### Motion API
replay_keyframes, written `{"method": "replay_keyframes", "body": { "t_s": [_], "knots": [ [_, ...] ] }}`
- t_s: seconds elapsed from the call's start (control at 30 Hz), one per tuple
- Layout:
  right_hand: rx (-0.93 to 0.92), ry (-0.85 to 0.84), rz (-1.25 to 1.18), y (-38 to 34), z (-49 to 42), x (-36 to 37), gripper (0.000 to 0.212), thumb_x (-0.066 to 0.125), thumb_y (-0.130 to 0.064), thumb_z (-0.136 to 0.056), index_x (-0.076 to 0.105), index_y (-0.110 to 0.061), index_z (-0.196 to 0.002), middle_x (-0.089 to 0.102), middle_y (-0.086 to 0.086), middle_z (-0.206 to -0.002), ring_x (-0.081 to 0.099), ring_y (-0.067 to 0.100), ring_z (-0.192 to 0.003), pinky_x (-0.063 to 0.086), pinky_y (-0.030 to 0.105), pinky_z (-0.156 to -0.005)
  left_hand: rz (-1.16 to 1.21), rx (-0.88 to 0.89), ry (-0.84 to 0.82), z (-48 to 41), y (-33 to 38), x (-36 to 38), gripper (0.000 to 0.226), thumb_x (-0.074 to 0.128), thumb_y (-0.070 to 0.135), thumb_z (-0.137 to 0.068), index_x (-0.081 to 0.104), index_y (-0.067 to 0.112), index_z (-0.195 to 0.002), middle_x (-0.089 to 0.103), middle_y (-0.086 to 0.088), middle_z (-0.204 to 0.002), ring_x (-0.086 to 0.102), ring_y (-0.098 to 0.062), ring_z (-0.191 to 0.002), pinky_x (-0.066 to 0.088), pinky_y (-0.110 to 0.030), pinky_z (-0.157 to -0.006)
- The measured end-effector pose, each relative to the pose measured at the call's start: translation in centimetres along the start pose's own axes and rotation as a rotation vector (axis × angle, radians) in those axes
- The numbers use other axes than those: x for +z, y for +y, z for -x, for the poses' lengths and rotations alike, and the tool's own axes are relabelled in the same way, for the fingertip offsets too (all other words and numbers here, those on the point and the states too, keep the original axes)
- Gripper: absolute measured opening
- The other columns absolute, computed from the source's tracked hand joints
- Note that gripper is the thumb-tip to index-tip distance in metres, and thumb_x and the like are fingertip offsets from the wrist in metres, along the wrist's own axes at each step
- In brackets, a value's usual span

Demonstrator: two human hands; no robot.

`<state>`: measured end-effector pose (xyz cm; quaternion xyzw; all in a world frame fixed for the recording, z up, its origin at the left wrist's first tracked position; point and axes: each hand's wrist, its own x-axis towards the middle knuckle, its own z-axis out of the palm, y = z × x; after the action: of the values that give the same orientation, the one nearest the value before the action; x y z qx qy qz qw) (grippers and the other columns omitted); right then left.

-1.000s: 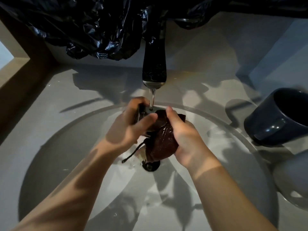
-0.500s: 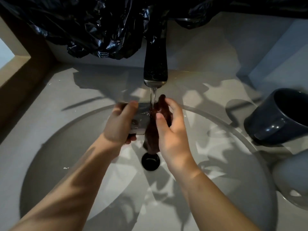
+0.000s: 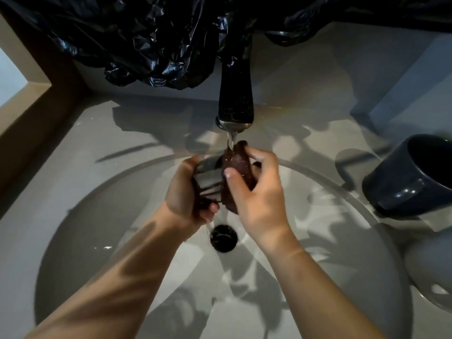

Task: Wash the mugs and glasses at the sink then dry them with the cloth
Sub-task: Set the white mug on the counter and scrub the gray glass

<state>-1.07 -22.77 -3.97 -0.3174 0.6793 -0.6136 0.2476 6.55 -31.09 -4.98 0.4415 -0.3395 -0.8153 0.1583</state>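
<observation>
Round white sink (image 3: 97, 241) below the faucet (image 3: 236, 94), water running. Black plastic sheeting (image 3: 159, 45) hangs behind the faucet. Dark blue mug (image 3: 415, 174) sits on the desk (image 3: 318, 106), well right of the faucet. A pale vessel (image 3: 435, 272) sits nearer the camera than the mug, cut off by the frame; can't tell mug or bowl. Left hand (image 3: 181, 196), grip wrapped round a clear glass (image 3: 208, 177), just below the faucet. Right hand (image 3: 259, 199), grip pinching a wet dark brown cloth (image 3: 238, 165) against the glass, directly under the stream. Black drain (image 3: 223, 238) below the faucet, under both hands.
</observation>
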Motion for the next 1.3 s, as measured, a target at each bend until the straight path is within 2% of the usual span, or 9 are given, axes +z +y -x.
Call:
{"method": "replay_keyframes", "body": {
  "t_s": [0.13,0.33,0.53,0.63,0.77,0.9,1.0,1.13,1.3],
  "knots": [
    [-0.180,-0.019,0.306,0.1,0.0,-0.1,0.033,0.061,-0.038,-0.085,0.042,-0.046,-0.111,0.064,-0.002,-0.105,0.060,0.025,-0.098,0.051,0.035,-0.085,0.156,-0.293,-0.183,0.4,0.6,-0.8,0.049,0.033,0.053,-0.089,0.059,0.012,-0.080,0.054,-0.004,-0.060,0.043,-0.014,-0.035,0.027,-0.009,-0.030],
    [0.166,0.256,-0.118,0.5,-1.5,-1.7,0.010,0.060,-0.024,-0.091,0.052,-0.027,-0.085,0.060,-0.007,-0.074,0.059,0.005,-0.065,0.046,0.013,-0.057,-0.718,0.427,-0.097,1.1,0.5,-0.1,0.037,0.072,0.040,-0.079,0.045,0.031,-0.102,0.065,-0.002,-0.089,0.067,-0.009,-0.063,0.054,-0.026,-0.052],
    [-0.002,0.055,0.323,0.3,-1.0,-1.4,0.011,0.061,-0.029,-0.089,0.059,-0.024,-0.099,0.064,-0.007,-0.086,0.061,0.017,-0.085,0.050,0.024,-0.077,-1.290,0.410,-0.188,0.8,0.9,-1.3,0.071,0.080,0.057,-0.052,0.041,0.040,-0.109,0.065,0.015,-0.090,0.062,0.001,-0.074,0.047,-0.015,-0.065],
    [-0.091,-0.081,0.358,0.4,-0.6,-0.7,0.009,0.060,-0.028,-0.091,0.061,-0.031,-0.099,0.065,-0.010,-0.087,0.062,0.014,-0.087,0.050,0.023,-0.081,-1.160,0.364,-0.250,0.9,0.8,-1.3,0.065,0.088,0.034,-0.060,0.047,0.035,-0.111,0.067,0.013,-0.092,0.065,0.001,-0.077,0.051,-0.013,-0.064],
    [-0.019,0.228,-0.151,-0.3,-1.0,-0.8,0.016,0.052,-0.020,-0.096,0.057,-0.032,-0.088,0.061,-0.018,-0.079,0.058,-0.007,-0.075,0.044,0.009,-0.071,-0.565,0.156,-0.285,1.1,1.3,-1.5,0.086,0.081,0.036,-0.046,0.051,0.016,-0.123,0.071,-0.014,-0.105,0.071,-0.030,-0.089,0.058,-0.037,-0.069],
    [0.028,0.424,-0.303,-0.8,-0.2,-1.5,0.021,0.047,-0.026,-0.098,0.058,-0.029,-0.081,0.063,-0.015,-0.075,0.059,-0.004,-0.072,0.045,0.010,-0.066,-0.348,0.071,-0.174,1.0,0.8,-1.0,0.088,0.081,0.034,-0.052,0.046,0.007,-0.128,0.069,-0.021,-0.101,0.072,-0.031,-0.075,0.056,-0.038,-0.060],
    [0.024,0.220,-0.207,-0.6,1.9,0.1,0.015,0.048,-0.035,-0.096,0.060,-0.035,-0.086,0.066,-0.021,-0.083,0.060,-0.012,-0.080,0.045,0.006,-0.070,-0.243,0.074,-0.175,1.0,1.0,-0.9,0.061,0.076,0.031,-0.058,0.061,0.005,-0.111,0.071,-0.014,-0.081,0.070,-0.023,-0.064,0.055,-0.033,-0.054],
    [-0.071,-0.038,-0.048,0.1,1.7,1.3,0.022,0.042,-0.043,-0.095,0.045,-0.058,-0.110,0.043,-0.013,-0.140,0.043,-0.005,-0.122,0.035,0.005,-0.096,-0.174,0.115,-0.309,1.7,0.6,-1.1,0.019,0.067,0.017,-0.070,0.067,0.008,-0.087,0.069,-0.010,-0.072,0.067,-0.017,-0.062,0.053,-0.026,-0.053],
    [0.334,-0.114,-0.396,0.1,-0.5,-0.4,0.030,0.038,-0.042,-0.099,0.056,-0.039,-0.123,0.067,-0.005,-0.115,0.065,0.015,-0.102,0.054,0.032,-0.085,-0.200,0.240,-0.209,1.0,-0.2,-0.4,0.083,0.076,0.029,-0.053,0.049,0.002,-0.126,0.067,-0.023,-0.104,0.068,-0.031,-0.085,0.055,-0.035,-0.065]
  ]
}}
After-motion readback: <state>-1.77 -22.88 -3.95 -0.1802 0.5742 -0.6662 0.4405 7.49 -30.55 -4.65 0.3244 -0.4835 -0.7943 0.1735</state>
